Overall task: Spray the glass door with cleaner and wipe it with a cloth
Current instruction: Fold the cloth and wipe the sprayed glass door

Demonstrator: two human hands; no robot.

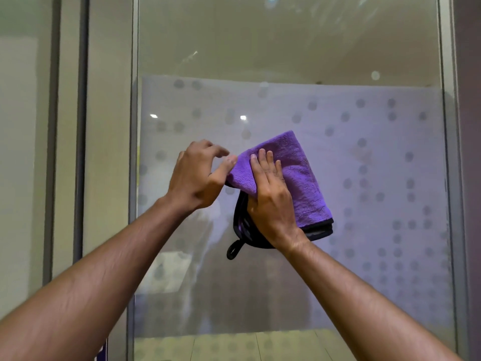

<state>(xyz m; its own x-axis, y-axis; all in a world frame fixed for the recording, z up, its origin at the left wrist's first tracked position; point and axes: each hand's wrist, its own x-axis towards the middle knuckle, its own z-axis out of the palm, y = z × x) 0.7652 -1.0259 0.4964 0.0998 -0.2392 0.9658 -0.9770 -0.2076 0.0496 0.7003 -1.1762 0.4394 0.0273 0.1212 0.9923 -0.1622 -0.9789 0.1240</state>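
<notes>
A glass door [286, 48] with a frosted, dotted band across its middle fills the view in front of me. A folded purple cloth [299, 178] with a black edge and a black hanging loop is held up in front of the frosted band. My right hand [270, 199] grips the cloth, fingers flat across its front and thumb behind. My left hand [197, 175] is just left of it, thumb tip touching the cloth's left corner and fingers curled apart above. No spray bottle is in view.
A grey metal frame post [134, 178] borders the door on the left, with another glass panel [23, 152] and a dark vertical strip [80, 126] beyond it. A frame post [450, 152] stands on the right. Pale floor tiles [234, 347] show below the frosted band.
</notes>
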